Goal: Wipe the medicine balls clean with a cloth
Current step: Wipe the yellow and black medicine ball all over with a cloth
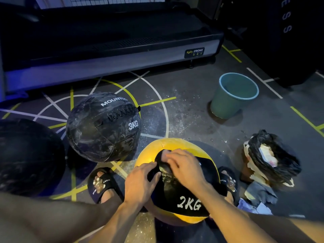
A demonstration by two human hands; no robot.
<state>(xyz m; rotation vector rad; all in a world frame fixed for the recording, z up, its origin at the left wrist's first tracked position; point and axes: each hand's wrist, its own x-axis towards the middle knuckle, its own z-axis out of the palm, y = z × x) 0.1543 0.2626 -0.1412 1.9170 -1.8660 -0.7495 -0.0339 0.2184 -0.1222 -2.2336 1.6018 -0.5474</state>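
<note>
A yellow and black medicine ball (175, 181) marked "2KG" sits on the gym floor (192, 111) between the person's feet, both in black slide sandals (102, 184). Both hands are on top of this ball. The left hand (140, 185) has its fingers curled round a dark cloth (158, 163) bunched on the ball's black panel, gripping it. The right hand (185, 165) lies just beside the left, its fingers bent down onto the same cloth; it appears to pinch the cloth, though the fingertips are partly blurred. A black medicine ball (103, 127) marked "3KG", its surface streaked with pale smears, rests on the floor to the left and beyond the yellow one, close to it but not touching. A third dark ball (28, 156) is at the left edge, partly cut off. A pale green bucket (231, 97) stands upright on the floor at the upper right, well apart from the balls. A black bag (271, 158) with crumpled paper in it lies at the right, with further scraps just in front of it. A treadmill deck (112, 50) runs across the back. The floor near the balls is speckled with pale dust.
</note>
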